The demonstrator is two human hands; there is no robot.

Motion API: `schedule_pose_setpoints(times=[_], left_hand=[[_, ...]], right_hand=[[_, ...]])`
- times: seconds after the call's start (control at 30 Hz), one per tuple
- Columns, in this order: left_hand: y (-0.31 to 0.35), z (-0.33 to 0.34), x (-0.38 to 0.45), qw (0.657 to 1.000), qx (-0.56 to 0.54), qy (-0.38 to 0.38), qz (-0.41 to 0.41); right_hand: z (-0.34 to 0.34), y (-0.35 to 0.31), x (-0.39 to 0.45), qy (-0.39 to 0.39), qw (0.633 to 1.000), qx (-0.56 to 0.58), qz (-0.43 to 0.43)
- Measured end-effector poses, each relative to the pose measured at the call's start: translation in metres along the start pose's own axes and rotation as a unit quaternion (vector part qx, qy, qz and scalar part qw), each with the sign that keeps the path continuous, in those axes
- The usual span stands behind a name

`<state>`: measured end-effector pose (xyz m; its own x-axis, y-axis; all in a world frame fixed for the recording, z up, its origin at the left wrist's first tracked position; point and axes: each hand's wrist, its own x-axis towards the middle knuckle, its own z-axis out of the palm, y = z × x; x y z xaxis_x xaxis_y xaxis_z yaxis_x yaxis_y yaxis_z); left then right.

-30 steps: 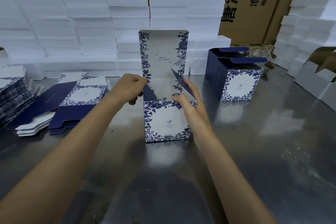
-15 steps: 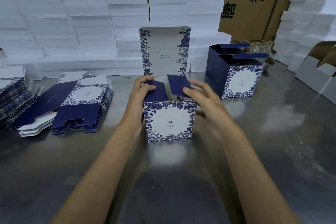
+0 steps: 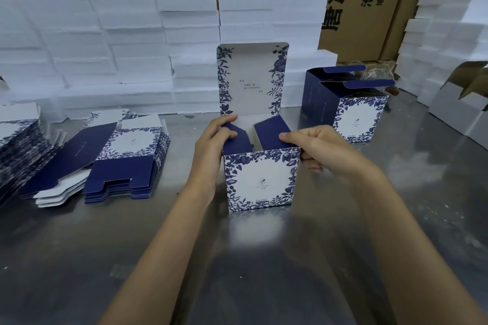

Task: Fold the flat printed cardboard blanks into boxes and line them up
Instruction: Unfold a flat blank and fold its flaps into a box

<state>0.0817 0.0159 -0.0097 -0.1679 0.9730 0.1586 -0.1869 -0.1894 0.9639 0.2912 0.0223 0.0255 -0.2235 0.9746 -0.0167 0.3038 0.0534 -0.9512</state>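
The box (image 3: 261,179) stands upright mid-table (image 3: 264,285), lid panel (image 3: 252,79) up at the back. Left hand (image 3: 211,150) curls over the left dust flap (image 3: 236,140), thumb pressing it inward; right hand (image 3: 317,150) pinches the right dust flap (image 3: 272,130) and the box's corner. Risk now: a flap springs back up (stiff card does that) and jams the lid, or uneven pressure skews the walls. A finished box (image 3: 351,111) waits right, flat blanks (image 3: 124,158) left.

Between my hands, the blue-floral box (image 3: 261,179) stands upright, lid raised; flat blanks (image 3: 124,161) stacked left of my left hand (image 3: 211,148).
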Motion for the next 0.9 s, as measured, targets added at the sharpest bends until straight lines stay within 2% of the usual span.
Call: schedule_pose_setpoints(times=[0.2,0.33,0.6,0.9], left_hand=[[0.001,0.002,0.000,1.000,0.000,0.001,0.002],[0.003,0.002,0.000,1.000,0.007,0.003,0.002],[0.005,-0.002,0.001,1.000,0.027,-0.008,0.007],[0.010,-0.003,-0.004,0.999,0.039,-0.023,0.004]], right_hand=[[-0.005,-0.005,0.012,-0.015,0.999,-0.040,-0.018],[-0.010,-0.008,0.016,-0.037,0.998,-0.051,0.005],[-0.010,-0.010,0.026,-0.028,0.991,-0.127,-0.018],[-0.001,-0.010,0.026,0.019,0.995,-0.092,-0.029]])
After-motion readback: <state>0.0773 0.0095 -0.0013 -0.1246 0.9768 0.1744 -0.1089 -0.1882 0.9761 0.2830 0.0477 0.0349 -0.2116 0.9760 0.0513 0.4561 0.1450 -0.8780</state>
